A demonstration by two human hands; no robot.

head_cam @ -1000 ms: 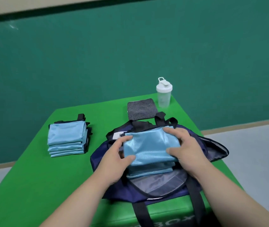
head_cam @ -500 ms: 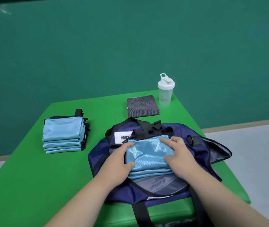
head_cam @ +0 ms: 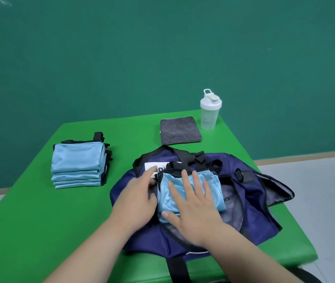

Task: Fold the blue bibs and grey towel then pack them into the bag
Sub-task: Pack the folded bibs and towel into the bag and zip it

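A navy bag lies open on the green table. Inside its mouth sits a small pile of folded light blue bibs. My right hand lies flat on top of that pile with fingers spread and straight. My left hand rests against the pile's left side, fingers extended along the bag's edge. A second stack of several folded blue bibs stands at the table's left. A folded grey towel lies behind the bag.
A white shaker bottle stands at the table's back right corner, next to the towel. A dark green wall runs behind the table, and grey floor shows to the right. The bag's black strap hangs over the near edge.
The bib pile has gone down into the bag. My right hand has shifted from gripping its right side to lying flat on top; my left hand has slid to its left edge.
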